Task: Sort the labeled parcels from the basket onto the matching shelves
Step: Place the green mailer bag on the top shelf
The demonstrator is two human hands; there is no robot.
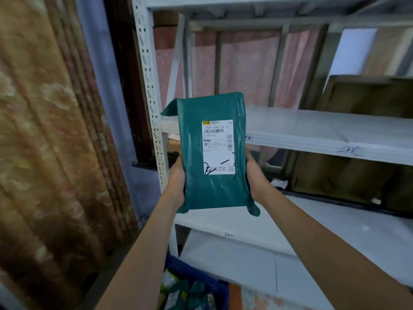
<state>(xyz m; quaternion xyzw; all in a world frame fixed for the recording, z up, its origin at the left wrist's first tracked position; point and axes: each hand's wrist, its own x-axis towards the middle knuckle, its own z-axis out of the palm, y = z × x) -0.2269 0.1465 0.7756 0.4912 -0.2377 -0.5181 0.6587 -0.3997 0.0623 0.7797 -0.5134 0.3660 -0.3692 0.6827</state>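
**One head view, close to the shelves**

I have a single wide-angle view from the person's head, facing forward and slightly down. It sits near the white shelf unit (324, 135), with both forearms reaching in from the bottom edge. A curtain (44, 130) fills the left side; the blue basket (196, 278) shows at the bottom.

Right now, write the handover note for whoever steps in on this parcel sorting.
Left hand and right hand both grip the green parcel, held upright, label facing the camera, in front of the white shelves.
The handwritten mark on the label is hard to read.
Blue basket below holds more parcels.
Done: this parcel picked.
Left: match it to a shelf mark, place it, then sort the rest.
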